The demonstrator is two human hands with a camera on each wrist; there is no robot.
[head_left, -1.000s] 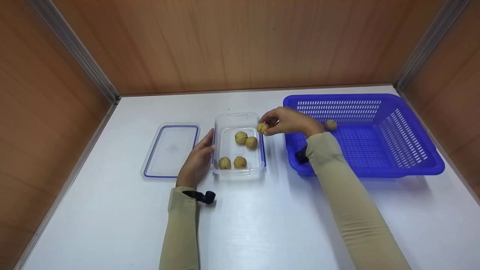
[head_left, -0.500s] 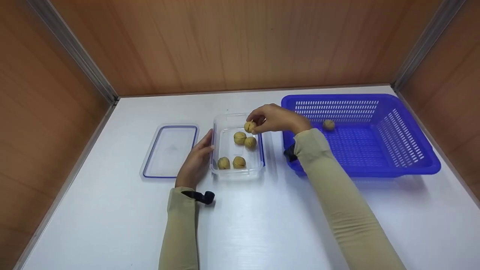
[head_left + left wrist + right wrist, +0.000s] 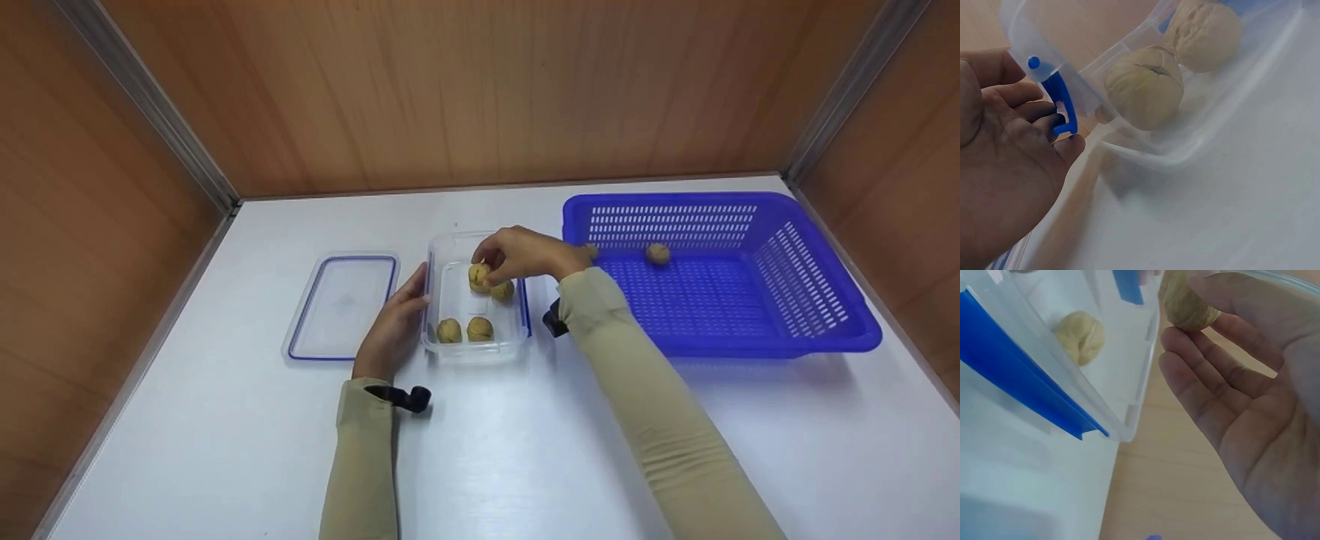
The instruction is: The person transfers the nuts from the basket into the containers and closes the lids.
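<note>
The right hand pinches a walnut in its fingers over the clear container on the white bench, while the left hand rests with straight fingers against that container's left wall, the lid just beyond it.

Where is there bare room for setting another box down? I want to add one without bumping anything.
Free: the white table in front of the clear container, between the two sleeves; also behind the lid towards the back wall. Crowded: the strip between container and blue basket, where the right hand reaches across.
</note>
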